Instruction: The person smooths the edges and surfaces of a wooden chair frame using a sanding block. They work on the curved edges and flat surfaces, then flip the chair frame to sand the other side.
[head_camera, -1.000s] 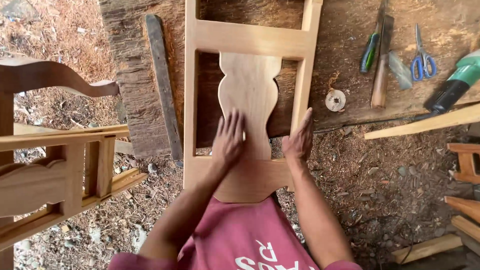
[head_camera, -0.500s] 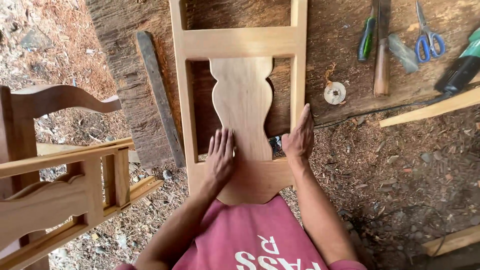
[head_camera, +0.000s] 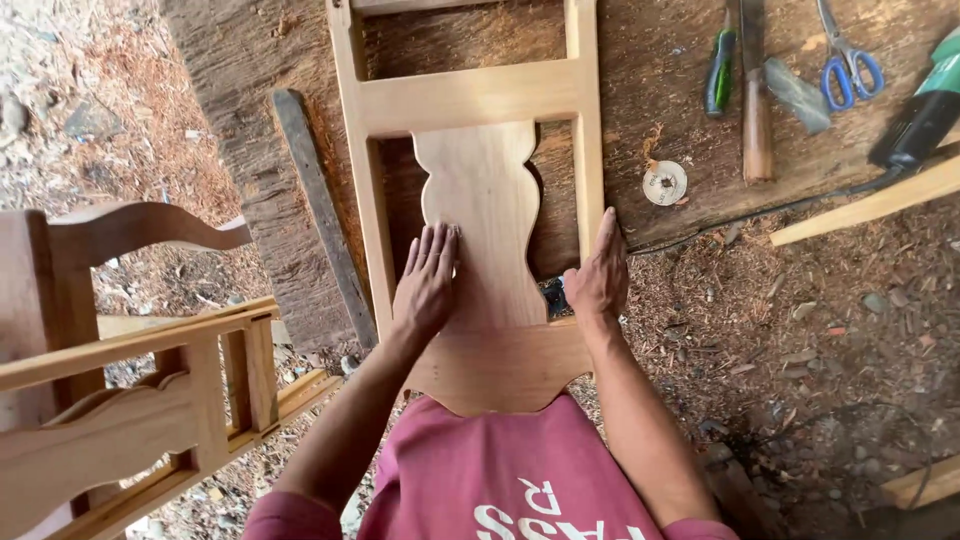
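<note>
A pale wooden chair-back frame (head_camera: 470, 98) lies flat on a rough dark workbench (head_camera: 250, 60), its curved top rail toward me. A shaped centre splat (head_camera: 482, 210) runs between the rails. My left hand (head_camera: 425, 282) rests flat, fingers together, on the splat's left edge. On the right, my right hand (head_camera: 598, 272) presses against the upright (head_camera: 588, 150) of the frame, thumb tucked behind it near the lower rail (head_camera: 500, 362). Neither hand holds a tool.
On the bench to the right lie a green-handled screwdriver (head_camera: 720, 72), a wooden-handled chisel (head_camera: 757, 110), blue scissors (head_camera: 845, 60), a small tape roll (head_camera: 664, 182) and a green power tool (head_camera: 922, 105). A dark wood strip (head_camera: 322, 215) sits left. Unfinished chair parts (head_camera: 130, 380) stand at left. Sawdust covers the ground.
My left hand slid a little down and left along the splat. The right hand stayed on the upright. The view shifted, so the frame sits higher.
</note>
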